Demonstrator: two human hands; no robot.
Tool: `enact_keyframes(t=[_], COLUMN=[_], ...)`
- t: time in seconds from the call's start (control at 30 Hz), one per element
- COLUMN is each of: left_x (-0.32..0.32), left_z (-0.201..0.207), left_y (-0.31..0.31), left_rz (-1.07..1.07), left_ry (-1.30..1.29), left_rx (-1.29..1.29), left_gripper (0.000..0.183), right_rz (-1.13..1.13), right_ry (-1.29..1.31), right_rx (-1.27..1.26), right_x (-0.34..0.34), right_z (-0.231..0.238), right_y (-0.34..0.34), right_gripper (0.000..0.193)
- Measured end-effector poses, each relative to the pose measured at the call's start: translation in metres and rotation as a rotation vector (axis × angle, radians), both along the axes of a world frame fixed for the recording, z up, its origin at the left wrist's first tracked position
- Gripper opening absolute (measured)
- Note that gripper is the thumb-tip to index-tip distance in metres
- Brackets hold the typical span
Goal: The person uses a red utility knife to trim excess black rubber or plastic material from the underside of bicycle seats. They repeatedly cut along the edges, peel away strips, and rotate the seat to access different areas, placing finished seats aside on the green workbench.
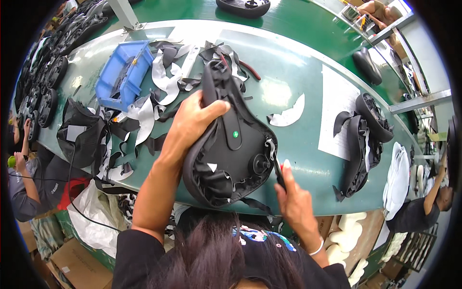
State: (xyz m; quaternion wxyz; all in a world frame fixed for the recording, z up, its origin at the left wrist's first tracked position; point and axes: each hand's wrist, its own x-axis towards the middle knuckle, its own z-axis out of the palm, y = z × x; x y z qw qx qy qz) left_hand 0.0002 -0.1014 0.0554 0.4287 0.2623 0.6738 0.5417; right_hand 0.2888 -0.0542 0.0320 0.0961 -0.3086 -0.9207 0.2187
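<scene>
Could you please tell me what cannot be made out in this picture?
Head view, all four:
Top face of the held saddle: turned away from the camera.
Grip of the tool: mostly covered by the right hand.
Far part of the upper saddle: cut off by the top edge.
Any print on the white sheet: too small to read.
</scene>
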Motion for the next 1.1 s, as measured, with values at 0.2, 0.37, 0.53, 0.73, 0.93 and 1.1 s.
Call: enact_keyframes(t=[0.2,0.37,0.53,0.73,0.93,1.1], left_x=[0.016,0.026,0.033,0.055,0.046,0.047], left_z=[0.001,-0.005,-0.047,0.002,-0.019,-0.009], left_y=[-0.033,-0.052,-0.083,-0.024,0.012,0.016], left_rz=[0.193,0.274,0.509,-0.103,-0.403,-0.412], left_ry=[-0.059,-0.079,0.360,1.221,0.976,0.714], left_rx=[0.058,0.096,0.056,0.133,0.159,0.133], left_gripper=[0.047,0.053,0.064,0.041,0.033,0.038], right_rz=[-0.044,-0.175,-0.266,-0.161,0.083,0.303], right_ry=[0.126,0.411,0.592,0.574,0.423,0.034], right_rx=[-0.146,-0.333,-0.549,-0.587,-0.126,0.147], right_x=[0.011,-0.056,-0.073,-0.075,-0.031,-0.015], right_z=[0.016,0.024,0.022,0.028,0.030,0.030], right_y=[-0.010,0.025,0.068,0.050,0.062,0.069], right_gripper=[0.055,0.065,0.043,0.041,0.055,0.057])
